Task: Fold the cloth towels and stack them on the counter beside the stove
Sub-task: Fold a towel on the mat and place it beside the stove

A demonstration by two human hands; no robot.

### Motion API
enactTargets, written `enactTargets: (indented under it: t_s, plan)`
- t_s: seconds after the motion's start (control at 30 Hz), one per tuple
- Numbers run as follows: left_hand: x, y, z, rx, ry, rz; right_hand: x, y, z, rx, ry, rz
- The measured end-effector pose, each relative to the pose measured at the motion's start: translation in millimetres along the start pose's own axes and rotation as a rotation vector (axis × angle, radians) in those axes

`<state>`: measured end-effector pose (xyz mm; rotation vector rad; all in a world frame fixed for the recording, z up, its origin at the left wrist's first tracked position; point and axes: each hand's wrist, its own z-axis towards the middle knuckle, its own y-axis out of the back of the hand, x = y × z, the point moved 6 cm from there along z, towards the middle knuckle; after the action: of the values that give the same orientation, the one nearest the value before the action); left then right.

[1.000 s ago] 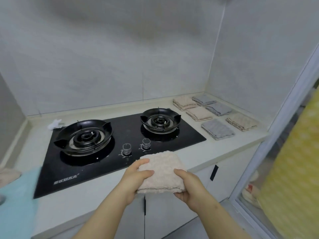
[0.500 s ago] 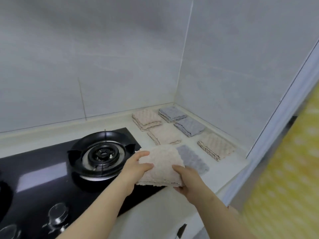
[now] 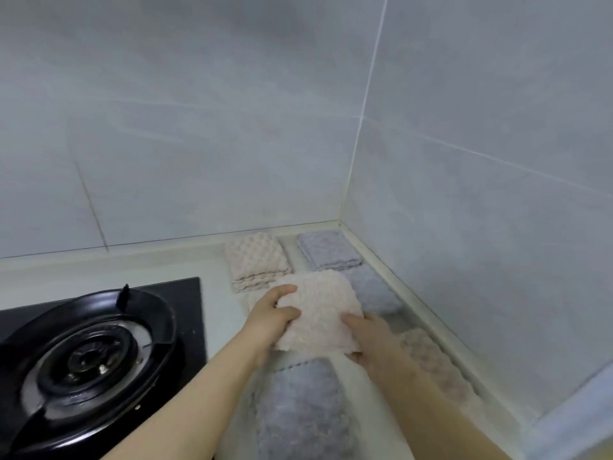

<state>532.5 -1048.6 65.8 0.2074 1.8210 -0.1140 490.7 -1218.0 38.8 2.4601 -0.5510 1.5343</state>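
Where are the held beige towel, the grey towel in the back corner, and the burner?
held beige towel (image 3: 318,310): head view, middle of its top face.
grey towel in the back corner (image 3: 328,250): head view, top centre.
burner (image 3: 88,358): head view, centre.

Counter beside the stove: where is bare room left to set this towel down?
Bare: the strip between stove and beige stack, and a small patch right of the held towel, between a grey towel and a beige towel. Elsewhere crowded: towels lie nearly edge to edge toward the corner.
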Motion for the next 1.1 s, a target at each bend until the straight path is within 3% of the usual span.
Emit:
enactTargets:
  t_s: [0.2, 0.47, 0.63, 0.73, 0.83, 0.87, 0.97, 1.03, 1.1]
  plan:
    - [-9.1, -68.9, 52.2, -0.064, 0.046, -0.049, 39.0, 55.2, 74.3, 0.022, 0.020, -0.032]
    - [-2.6, -116.1, 102.5, -0.073, 0.072, 0.026, 67.6, 94.7, 138.3, -0.157, 0.218, -0.332]
    - [12.6, -130.0, 119.7, -0.058, 0.121, 0.044, 65.2, 93.1, 150.5, -0.126, 0.264, -0.618]
    - [24.2, -137.3, 125.6, -0.042, 0.119, 0.067, 67.2, 79.1, 144.7, -0.183, 0.415, -1.037]
    - [35.7, -139.6, 130.6, -0.026, 0.101, 0.140, 75.6, 60.9, 142.0, -0.283, 0.738, -1.126]
    - [37.6, -139.1, 131.4, -0.017, 0.096, 0.165, 75.3, 54.6, 146.0, -0.222, 0.769, -1.159]
    - [40.4, -133.6, 135.6, -0.010, 0.068, 0.265, 57.8, 44.3, 166.9, 0.066, 0.628, -1.316]
    - [37.9, -127.5, 138.3, -0.049, -0.003, 0.441, 49.0, 45.4, 176.0, 0.100, 0.595, -1.351]
    - [34.8, -124.1, 139.2, -0.083, -0.061, 0.795, 42.8, 43.7, 180.3, 0.088, 0.583, -1.351]
